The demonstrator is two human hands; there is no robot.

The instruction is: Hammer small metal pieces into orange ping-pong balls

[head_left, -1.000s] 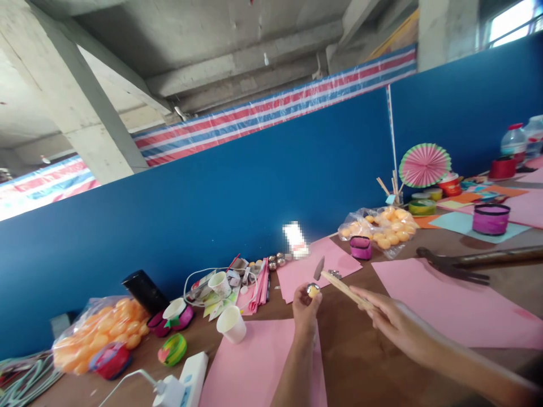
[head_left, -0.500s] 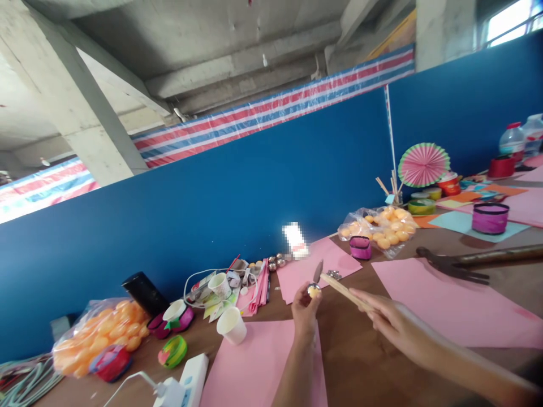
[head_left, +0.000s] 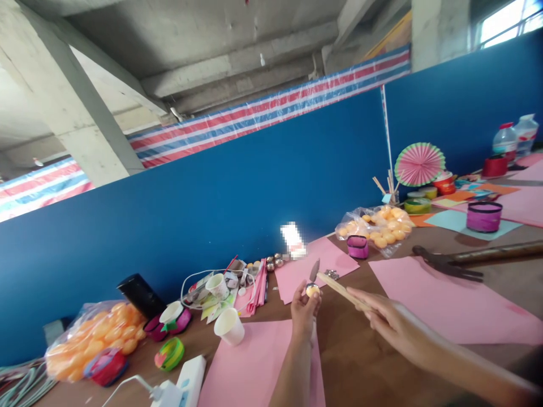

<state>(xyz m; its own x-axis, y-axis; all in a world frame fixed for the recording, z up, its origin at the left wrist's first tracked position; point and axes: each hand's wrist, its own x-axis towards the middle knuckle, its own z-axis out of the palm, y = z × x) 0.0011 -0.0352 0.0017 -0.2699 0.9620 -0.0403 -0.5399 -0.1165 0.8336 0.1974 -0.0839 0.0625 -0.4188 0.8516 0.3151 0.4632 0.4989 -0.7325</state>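
This silvery ball [head_left: 313,290] could pop out of the fingers

The ball is just below and a bit right of the middle of the frame. The left hand [head_left: 302,316] pinches it up in the air, with thumb and fingers curled in close around it. The right hand [head_left: 384,316] is wrapped around the wooden handle of a small hammer [head_left: 341,290]. The hammer's grey head is right by the top of the ball. I can't tell if they touch.

A few things could go wrong. The ball looks smooth and round, so a tap off to one side might make it jump out and roll over the brown table [head_left: 352,362]. The fingertips are very near the hammer head, so a bad tap could hurt them. Only the hand holds the ball up, so a hard knock might push it out of the pinch. A white paper cup [head_left: 229,327] stands left of the left arm, and a bump from that arm could tip it over.

The ball looks small. Its top edge shines like a mirror. The side facing us is pale yellow, but I can't tell if that is its own color or a reflection. Some shiny silver balls [head_left: 278,262] sit together near the middle of the frame.
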